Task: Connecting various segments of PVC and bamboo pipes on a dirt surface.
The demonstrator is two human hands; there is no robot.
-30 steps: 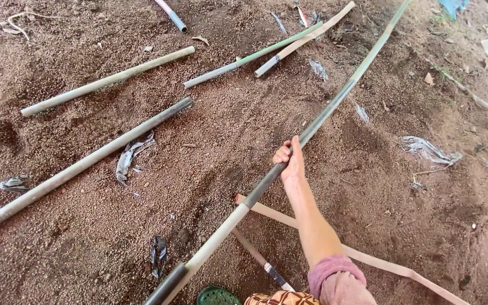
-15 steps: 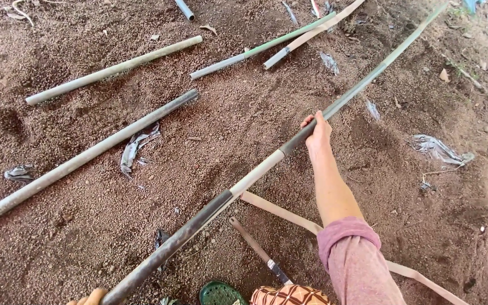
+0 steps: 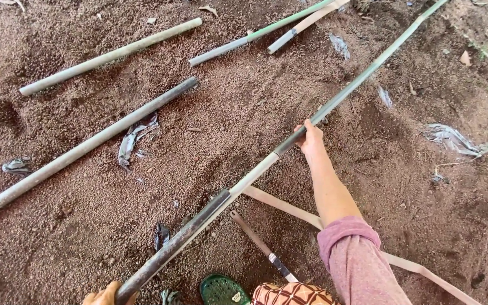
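A long bamboo pole (image 3: 334, 104) runs from the bottom left up to the top right, lifted a little off the brown soil. My right hand (image 3: 310, 138) grips it near its middle, arm stretched forward in a pink sleeve. My left hand (image 3: 104, 295) holds the pole's thick dark butt end at the bottom edge; only part of that hand shows.
Other bamboo poles lie on the soil: a long one (image 3: 86, 148) at left, a shorter one (image 3: 108, 56) above it, two more (image 3: 255, 35) at top. A flat bamboo strip (image 3: 286, 208) and a knife (image 3: 262, 247) lie under my arm. A green sandal (image 3: 221, 291) sits at bottom.
The pole has slid back toward me, and its butt end now reaches my left hand at the bottom edge. My right hand stays gripped on it, farther from my body.
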